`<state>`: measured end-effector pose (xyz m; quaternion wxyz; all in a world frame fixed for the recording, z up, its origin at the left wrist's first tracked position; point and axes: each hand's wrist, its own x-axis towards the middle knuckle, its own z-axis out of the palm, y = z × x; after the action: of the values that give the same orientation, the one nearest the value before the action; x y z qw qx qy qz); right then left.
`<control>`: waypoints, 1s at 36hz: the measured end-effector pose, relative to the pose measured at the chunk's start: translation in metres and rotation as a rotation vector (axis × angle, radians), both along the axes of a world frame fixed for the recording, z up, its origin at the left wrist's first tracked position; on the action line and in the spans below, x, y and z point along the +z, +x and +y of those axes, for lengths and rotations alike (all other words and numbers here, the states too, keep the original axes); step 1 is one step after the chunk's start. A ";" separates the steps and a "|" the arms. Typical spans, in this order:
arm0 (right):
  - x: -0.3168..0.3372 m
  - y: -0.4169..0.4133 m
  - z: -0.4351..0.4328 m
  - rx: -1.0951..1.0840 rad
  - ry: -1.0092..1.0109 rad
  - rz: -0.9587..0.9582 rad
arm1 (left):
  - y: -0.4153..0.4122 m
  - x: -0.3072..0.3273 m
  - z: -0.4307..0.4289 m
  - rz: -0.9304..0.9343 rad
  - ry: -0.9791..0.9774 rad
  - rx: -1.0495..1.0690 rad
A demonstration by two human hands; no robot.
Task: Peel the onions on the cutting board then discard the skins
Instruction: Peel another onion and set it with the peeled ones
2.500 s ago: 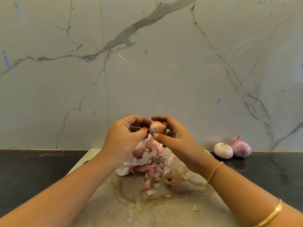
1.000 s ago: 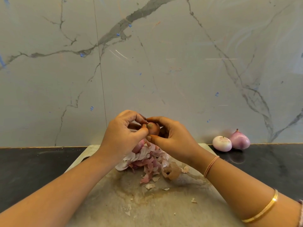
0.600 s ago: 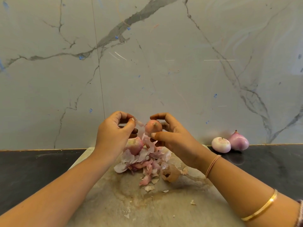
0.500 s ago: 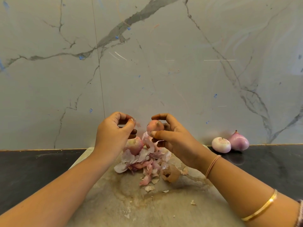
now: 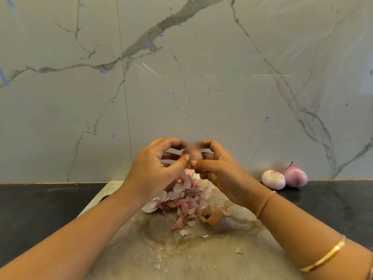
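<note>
Holding the onion [image 5: 194, 155] at the centre of the frame, over the far part of the cutting board [image 5: 201, 257], you grip it in your curled right hand [image 5: 222, 172] while your left hand [image 5: 153, 172] pinches at its near side with thumb and forefinger. The top of the onion is blurred, so whether a strip of skin is lifted cannot be told. Main hazard: the onion is small, round and probably slick where its dry layer is off. A sharp pull by the left hand against a light right-hand hold could pop it free, dropping it into the pile of skins [image 5: 181, 199] directly below or sending it off the board onto the dark tabletop [image 5: 44, 209]. Firm the right-hand hold before pulling. Second hazard: thin skin tears into fragments, adding to the loose flakes [image 5: 239, 251] low in the frame and slowing the discard step. Third hazard: sweeping the pile away too soon. Whether an onion lies under it cannot be told, so check first. At the right of the frame, off the board, a pale bulb [image 5: 273, 179] and a purple bulb [image 5: 295, 175] sit side by side. The purple one appears unpeeled, so the peeling is not finished.
</note>
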<state>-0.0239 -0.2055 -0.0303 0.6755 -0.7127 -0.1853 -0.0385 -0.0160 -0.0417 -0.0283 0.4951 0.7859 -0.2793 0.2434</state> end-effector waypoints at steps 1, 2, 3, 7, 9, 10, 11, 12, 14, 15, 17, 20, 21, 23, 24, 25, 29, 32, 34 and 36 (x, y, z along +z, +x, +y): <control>0.000 -0.001 0.000 0.003 -0.021 -0.008 | 0.000 0.000 0.000 0.019 -0.012 -0.002; 0.000 -0.001 0.000 0.005 -0.042 -0.015 | 0.000 0.000 0.000 0.047 -0.035 -0.005; 0.000 -0.001 0.000 0.006 -0.059 -0.020 | 0.000 0.000 0.000 0.084 -0.067 -0.013; 0.000 -0.001 0.000 0.003 -0.072 -0.019 | -0.002 0.003 0.000 0.229 -0.173 -0.101; 0.000 -0.001 -0.001 0.010 -0.059 -0.012 | -0.002 0.005 0.001 0.270 -0.206 -0.140; 0.000 -0.001 -0.002 0.014 -0.049 -0.008 | -0.002 0.005 0.001 0.289 -0.225 -0.158; 0.000 0.000 -0.002 0.017 -0.037 -0.004 | -0.002 0.006 0.002 0.306 -0.240 -0.171; 0.000 0.000 -0.003 0.020 -0.026 0.000 | -0.002 0.006 0.002 0.319 -0.247 -0.177; 0.000 0.001 -0.004 0.024 -0.006 0.004 | -0.001 0.006 0.003 0.332 -0.245 -0.175; 0.000 0.001 -0.004 0.025 0.004 0.006 | 0.000 0.006 0.004 0.328 -0.240 -0.167; 0.000 0.001 -0.004 0.026 0.018 0.010 | 0.001 0.006 0.004 0.294 -0.223 -0.133; 0.000 0.000 -0.003 0.028 0.006 0.011 | 0.003 0.004 0.005 0.216 -0.179 -0.071; 0.000 0.000 -0.002 0.028 0.000 0.012 | 0.003 0.003 0.004 0.187 -0.156 -0.047; -0.001 -0.001 -0.002 0.032 -0.008 0.012 | 0.003 0.002 0.003 0.132 -0.112 0.002; -0.001 -0.001 -0.002 0.036 -0.006 0.013 | 0.003 0.001 0.002 0.110 -0.096 0.024; -0.001 -0.001 -0.001 0.045 0.001 0.015 | 0.004 0.001 0.002 0.093 -0.088 0.046; 0.000 -0.002 -0.001 0.100 0.048 0.038 | 0.010 -0.002 0.005 0.067 -0.094 0.141; 0.000 -0.001 -0.002 0.147 0.097 0.063 | 0.015 -0.004 0.008 0.118 -0.121 0.166; 0.000 0.000 -0.003 0.152 0.137 0.078 | 0.018 -0.005 0.011 0.152 -0.102 0.200; 0.001 0.000 -0.004 0.146 0.173 0.090 | 0.021 -0.006 0.014 0.166 -0.060 0.219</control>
<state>-0.0238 -0.2092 -0.0293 0.7430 -0.6375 -0.2020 0.0269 0.0048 -0.0274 -0.0342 0.5103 0.8139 -0.1424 0.2384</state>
